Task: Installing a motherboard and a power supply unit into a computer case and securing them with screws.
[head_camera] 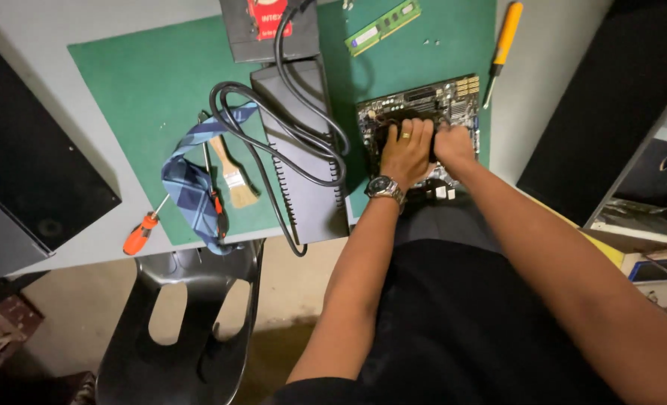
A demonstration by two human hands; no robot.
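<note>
Together, both hands' fingers press a black cooler (408,120) onto the motherboard (453,101) (near the mat's (146,82) front edge).

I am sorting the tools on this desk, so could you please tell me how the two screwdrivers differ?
The orange screwdriver lies at the mat's near left edge, while the yellow screwdriver lies off the green mat at the far right. The orange one has black on its handle; the yellow one's handle is plain. The yellow one is nearer the hands; the orange one lies by the blue checked cloth. Both lie flat, untouched.
</note>
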